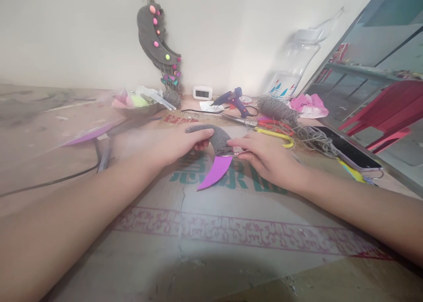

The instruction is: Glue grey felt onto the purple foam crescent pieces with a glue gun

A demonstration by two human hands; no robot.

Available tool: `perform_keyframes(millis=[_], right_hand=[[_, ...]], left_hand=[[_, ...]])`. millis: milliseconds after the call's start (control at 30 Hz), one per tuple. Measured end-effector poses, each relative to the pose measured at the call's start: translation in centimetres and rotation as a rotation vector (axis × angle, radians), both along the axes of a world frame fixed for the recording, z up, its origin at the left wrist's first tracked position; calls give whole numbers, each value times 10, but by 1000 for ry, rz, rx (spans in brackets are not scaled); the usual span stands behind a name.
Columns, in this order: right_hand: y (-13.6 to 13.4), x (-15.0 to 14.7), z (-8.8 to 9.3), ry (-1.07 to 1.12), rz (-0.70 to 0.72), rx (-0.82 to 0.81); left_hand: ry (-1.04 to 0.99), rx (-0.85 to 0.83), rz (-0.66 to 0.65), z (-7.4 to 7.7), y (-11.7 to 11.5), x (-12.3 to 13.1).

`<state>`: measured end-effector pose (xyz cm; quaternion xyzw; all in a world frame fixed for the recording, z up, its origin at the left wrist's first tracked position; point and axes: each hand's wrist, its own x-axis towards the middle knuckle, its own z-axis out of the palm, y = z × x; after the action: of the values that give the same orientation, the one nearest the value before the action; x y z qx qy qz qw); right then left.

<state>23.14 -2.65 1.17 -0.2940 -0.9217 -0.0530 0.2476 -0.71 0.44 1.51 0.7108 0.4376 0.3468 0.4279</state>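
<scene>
A crescent (217, 166) is held low over the table, between my hands. Grey yarn (218, 136) is wound closely round its upper part, and its lower tip is bare purple. Where yarn and purple meet sits a shiny metal clip (224, 151). My left hand (194, 139) pinches the wrapped part near its upper end, thumb on top. On the other side, my right hand (256, 154) has its fingers closed at the clip and the crescent's edge; the fingertips partly cover the clip's handle.
Behind my hands lie scissors (243, 120), a blue glue gun (234, 100) and a small digital clock (202, 93). A grey yarn ball (277, 109) and a phone (346, 147) are at right. A bowl (135, 110) stands at left; a decorated crescent (148, 33) hangs on the wall.
</scene>
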Motion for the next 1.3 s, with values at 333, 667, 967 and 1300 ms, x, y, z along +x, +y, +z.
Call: perform_keyframes(millis=[333,667,967,1300], right_hand=[[-2,-2,0,25,-8,-46],[0,0,-2,24,4,-35],[0,-1,-1,27,20,-41],[-9,2,1,331,-59,-66]], left_hand=[[16,48,-9,-3,2,-2],[13,23,-16,-3,2,-2],[5,34,5,-2,0,-1],[36,28,10,-3,1,-2]])
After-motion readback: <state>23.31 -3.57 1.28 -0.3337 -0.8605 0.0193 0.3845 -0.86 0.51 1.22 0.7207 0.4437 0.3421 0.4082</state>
